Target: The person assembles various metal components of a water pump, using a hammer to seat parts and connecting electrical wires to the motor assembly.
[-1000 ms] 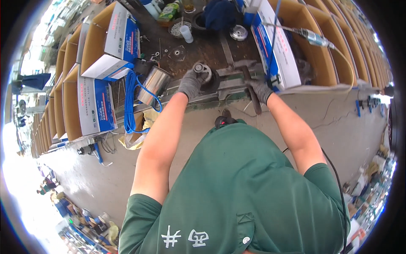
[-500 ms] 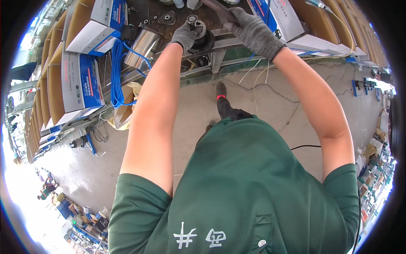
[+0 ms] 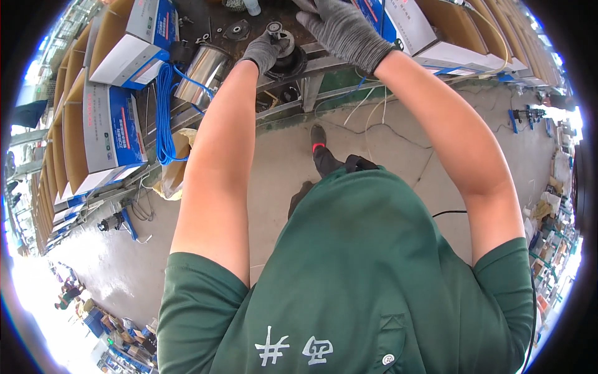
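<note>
My left hand (image 3: 263, 51), in a grey knit glove, is closed around an upright metal motor part (image 3: 286, 41). A round bearing-like end (image 3: 274, 27) shows at its top, above the fingers. Below it is a black ring-shaped housing (image 3: 289, 65) at the bench edge. My right hand (image 3: 350, 34), gloved the same, is at the top edge, right of that part. Its thumb and a finger stretch apart toward the left, and no tool shows in them; some fingertips are cut off. A flanged metal disc (image 3: 237, 30) lies left of the motor part.
A shiny metal cylinder (image 3: 204, 73) and a coil of blue cable (image 3: 164, 115) are left of my left arm. Open cardboard boxes (image 3: 140, 47) line the left; another box (image 3: 405, 28) stands right of my right hand. Cables (image 3: 398, 128) trail over the floor.
My right hand has moved up and left, and the dark-handled hammer-like tool it held is no longer visible. My left hand keeps hold of the motor part. The whole view has shifted slightly.
</note>
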The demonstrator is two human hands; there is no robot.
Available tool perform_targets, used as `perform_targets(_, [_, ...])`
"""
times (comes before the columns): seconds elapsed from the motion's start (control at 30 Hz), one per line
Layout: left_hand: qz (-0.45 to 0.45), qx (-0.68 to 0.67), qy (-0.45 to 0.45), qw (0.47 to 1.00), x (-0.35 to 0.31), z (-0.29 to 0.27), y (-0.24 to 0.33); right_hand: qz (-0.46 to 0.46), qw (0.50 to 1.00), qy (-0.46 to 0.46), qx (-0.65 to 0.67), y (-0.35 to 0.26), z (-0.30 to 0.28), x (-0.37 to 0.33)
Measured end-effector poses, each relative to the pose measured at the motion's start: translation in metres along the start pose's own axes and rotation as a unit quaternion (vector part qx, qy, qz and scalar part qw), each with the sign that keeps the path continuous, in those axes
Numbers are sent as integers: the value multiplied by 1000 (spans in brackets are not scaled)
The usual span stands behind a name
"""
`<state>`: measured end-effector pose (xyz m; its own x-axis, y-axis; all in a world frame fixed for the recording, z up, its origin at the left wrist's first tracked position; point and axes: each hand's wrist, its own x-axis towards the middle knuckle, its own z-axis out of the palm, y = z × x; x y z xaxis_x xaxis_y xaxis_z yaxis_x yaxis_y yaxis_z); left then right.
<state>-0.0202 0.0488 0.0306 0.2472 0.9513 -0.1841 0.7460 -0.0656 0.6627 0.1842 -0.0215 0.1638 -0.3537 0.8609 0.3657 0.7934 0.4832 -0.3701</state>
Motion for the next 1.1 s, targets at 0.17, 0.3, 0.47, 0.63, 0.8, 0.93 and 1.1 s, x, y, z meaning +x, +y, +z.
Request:
perform_targets(0.17, [-42,41,-28,998,4,-1,6,98,977,-189,1,2,3,-13])
perform_targets(0.3, [-24,42,11,999,5,0,2,130,962,-236,51,-16,-26,3])
perform_targets(0.47, [14,8,-17,1000,11,-1,-5,-146,982,119,-8,-12,-38,16])
perform_targets(0.63, [16,-127,-39,991,10,12,-5,110,985,-133,6,17,3,-21])
perform_targets(0.8, [12,-90,-4,996,17,15,-27,77,979,-189,-6,6,-24,-3])
perform_targets(0.93, [-17,-34,-26,999,22,9,-30,24,997,-57,48,-15,-40,14])
perform_targets(1.1, [-14,-54,-55,997,3,-3,4,94,987,-132,-6,-1,-3,-10])
